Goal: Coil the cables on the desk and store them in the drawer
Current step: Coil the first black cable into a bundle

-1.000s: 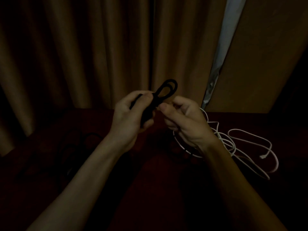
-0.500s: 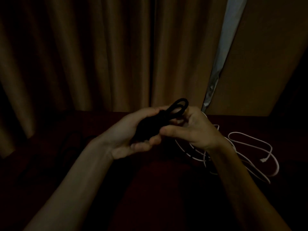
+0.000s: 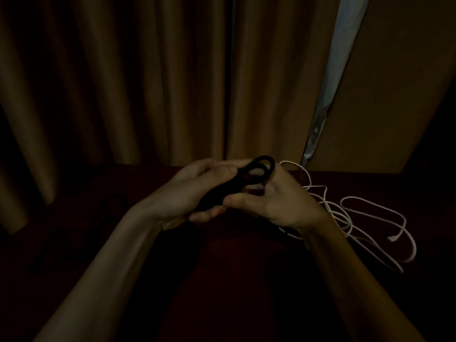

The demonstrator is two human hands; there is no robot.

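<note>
Hands meet above the desk (image 3: 234, 267). Left hand (image 3: 192, 191), palm up, curls its fingers round the black cable (image 3: 266, 157) bundle. Right hand (image 3: 278, 198) pinches the same bundle, thumb in front. The cable's loops stick out above both grips. White cable (image 3: 328, 208) lies loose on the desk, right of the hands.

black cable (image 3: 259, 169): matt, perhaps braided | white cable (image 3: 375, 213): smooth plastic | curtain (image 3: 148, 82): matt cloth

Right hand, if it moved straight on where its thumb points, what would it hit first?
Probably the left hand, close beside the right hand; both grip the black cable.
</note>
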